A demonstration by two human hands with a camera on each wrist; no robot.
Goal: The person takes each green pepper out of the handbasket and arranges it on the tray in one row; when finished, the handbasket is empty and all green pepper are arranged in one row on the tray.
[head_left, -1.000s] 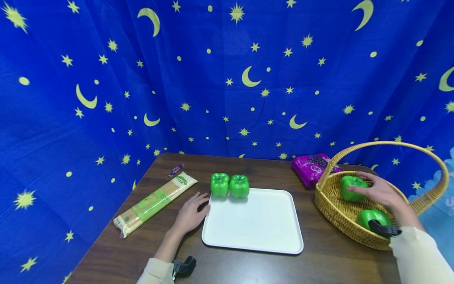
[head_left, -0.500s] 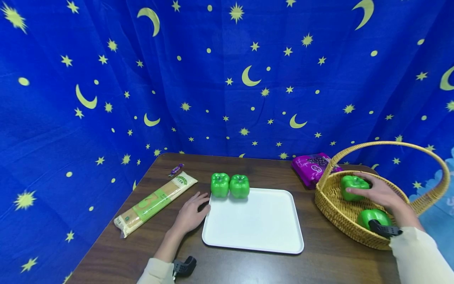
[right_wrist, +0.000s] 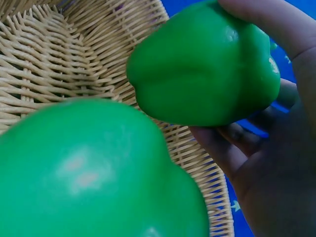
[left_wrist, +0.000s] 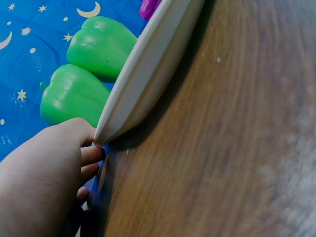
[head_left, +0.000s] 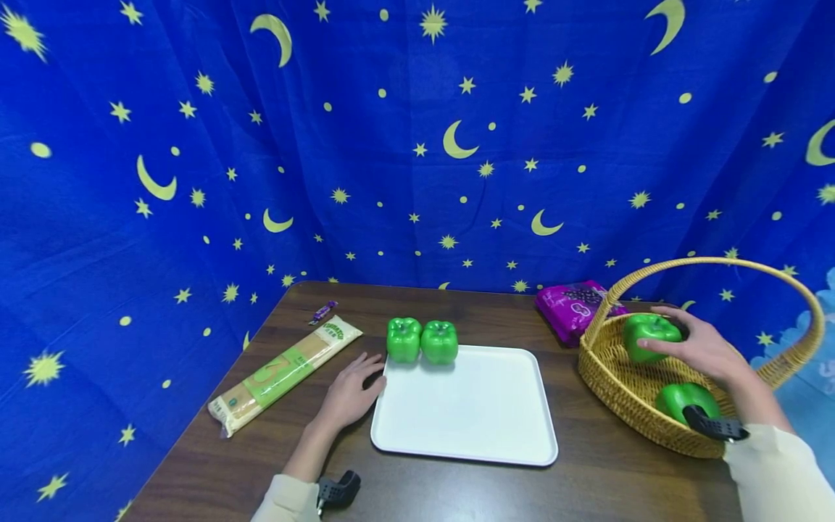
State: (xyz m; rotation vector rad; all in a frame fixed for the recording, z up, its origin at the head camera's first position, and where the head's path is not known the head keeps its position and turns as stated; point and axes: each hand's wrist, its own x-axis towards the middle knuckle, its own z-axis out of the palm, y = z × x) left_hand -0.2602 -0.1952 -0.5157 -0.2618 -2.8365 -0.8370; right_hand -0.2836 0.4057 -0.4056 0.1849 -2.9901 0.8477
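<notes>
My right hand grips a green bell pepper between thumb and fingers, inside the wicker basket. Seen in the right wrist view, the held pepper is tilted above the weave, with fingers on both sides of it. A second green bell pepper lies in the basket under my wrist. My left hand rests at the left edge of a white tray, fingers loosely spread and thumb by the rim. Two more green bell peppers stand side by side at the tray's back left corner.
A long pack of noodles lies on the dark wooden table left of my left hand. Behind it is a small purple-wrapped candy. A purple bag stands behind the basket, whose tall handle arches over my right hand.
My right hand has raised the gripped bell pepper slightly within the basket and tilted it. The left hand and the tray have stayed in place.
</notes>
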